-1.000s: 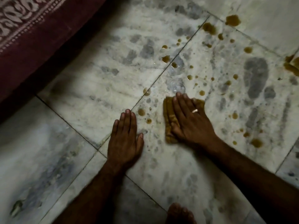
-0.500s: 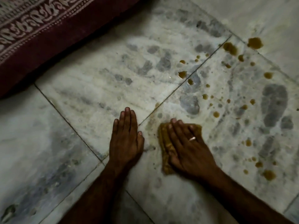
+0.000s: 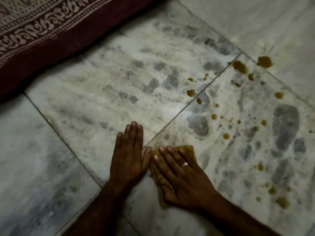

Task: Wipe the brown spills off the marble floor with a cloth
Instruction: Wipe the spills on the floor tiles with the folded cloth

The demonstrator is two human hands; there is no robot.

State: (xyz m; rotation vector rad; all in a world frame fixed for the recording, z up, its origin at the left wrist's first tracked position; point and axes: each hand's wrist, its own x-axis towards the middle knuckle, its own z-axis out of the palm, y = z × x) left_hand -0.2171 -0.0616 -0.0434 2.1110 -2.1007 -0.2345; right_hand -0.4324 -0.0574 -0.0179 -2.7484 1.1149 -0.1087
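Marble floor (image 3: 95, 103) fills the head view, pale with grey mottling and crossed by dark joints (image 3: 170, 122) between the tiles. The right hand (image 3: 180, 178) lies palm down on a brownish-yellow cloth (image 3: 188, 149), its fingers (image 3: 170, 156) straight and slightly spread, pressing the cloth flat against the floor; a ring (image 3: 185, 164) sits on one finger. The cloth shows beyond the fingertips and along the thumb side of that hand, just right of a diagonal joint. The left hand (image 3: 129, 160) rests flat on bare marble just beside it, fingers straight and close together, holding nothing; whether its thumb touches the cloth's edge cannot be told. Brown spills (image 3: 240, 66) dot the floor up and to the right of the cloth, the largest well apart from it, with more drops down the right side. A maroon fabric (image 3: 51, 58) with a pale patterned border lies across the top left corner.
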